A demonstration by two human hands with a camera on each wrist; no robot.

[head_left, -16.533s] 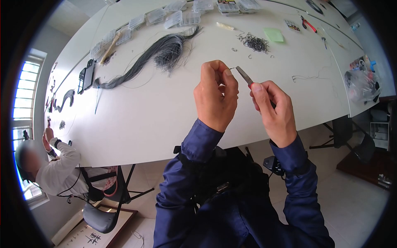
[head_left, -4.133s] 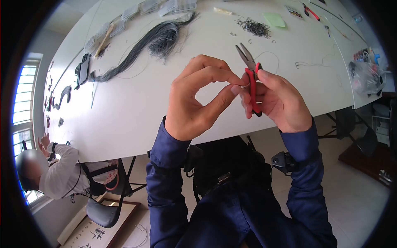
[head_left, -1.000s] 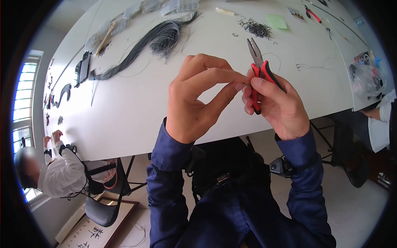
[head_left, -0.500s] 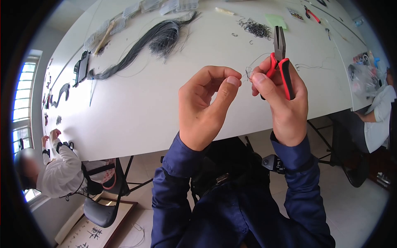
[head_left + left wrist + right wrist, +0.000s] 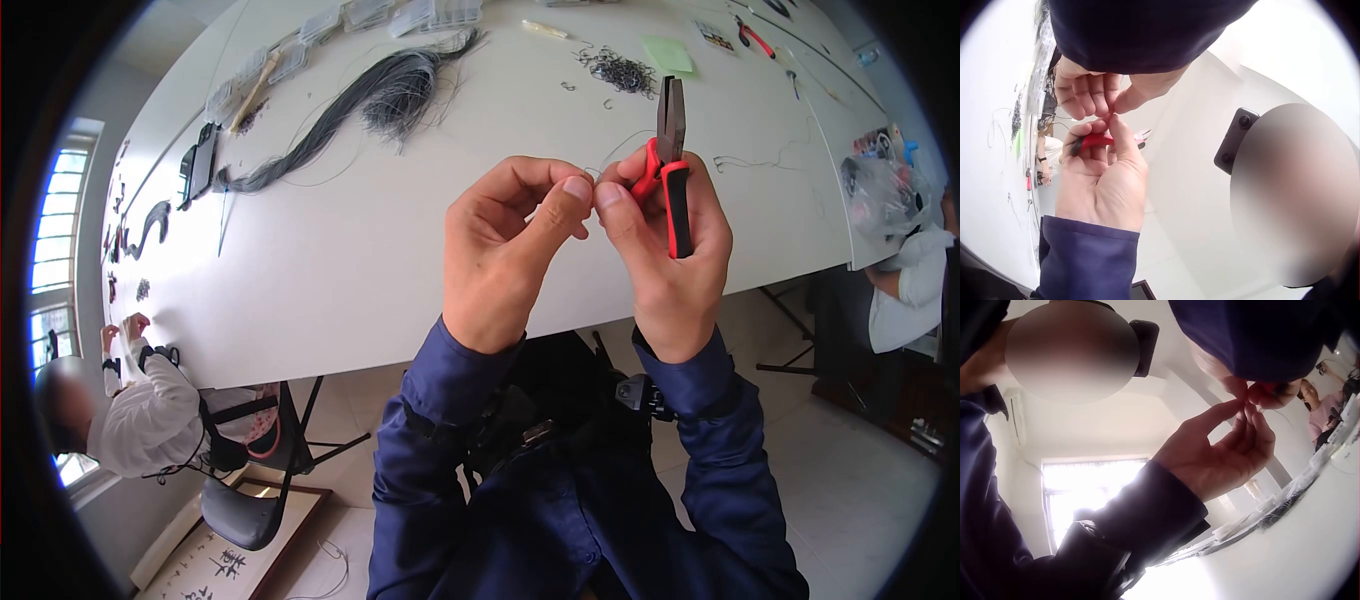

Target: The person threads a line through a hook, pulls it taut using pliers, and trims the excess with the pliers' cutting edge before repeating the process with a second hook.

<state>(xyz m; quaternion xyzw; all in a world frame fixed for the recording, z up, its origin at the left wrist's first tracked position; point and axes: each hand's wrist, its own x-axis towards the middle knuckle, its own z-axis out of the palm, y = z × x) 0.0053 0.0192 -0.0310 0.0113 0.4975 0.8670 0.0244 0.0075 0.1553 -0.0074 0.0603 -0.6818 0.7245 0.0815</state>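
Note:
In the head view my right hand (image 5: 672, 250) holds red-and-black pliers (image 5: 679, 205) in its palm, their metal jaws pointing up and away. Its thumb and forefinger pinch a thin line (image 5: 622, 140) that loops above the fingertips. Beside it, my left hand (image 5: 505, 250) has thumb and forefinger pinched together at the same spot, tips almost touching the right thumb. Whatever small piece lies between the fingertips is hidden. The left wrist view shows the pliers (image 5: 1099, 141) across the right hand (image 5: 1104, 181); the right wrist view shows the left hand (image 5: 1222, 453) with its fingertips meeting the right hand's.
Beyond the hands lie a pile of dark hooks (image 5: 622, 72), a green paper (image 5: 668, 54) and a grey line bundle (image 5: 340, 120). Clear boxes (image 5: 435, 14) line the far side. Another pair of pliers (image 5: 757, 38) and a plastic bag (image 5: 885, 190) are right. People sit at both sides.
The hands parted about half a second ago and now meet again at the fingertips. The pliers have turned from leaning left to nearly upright, farther right within the right hand.

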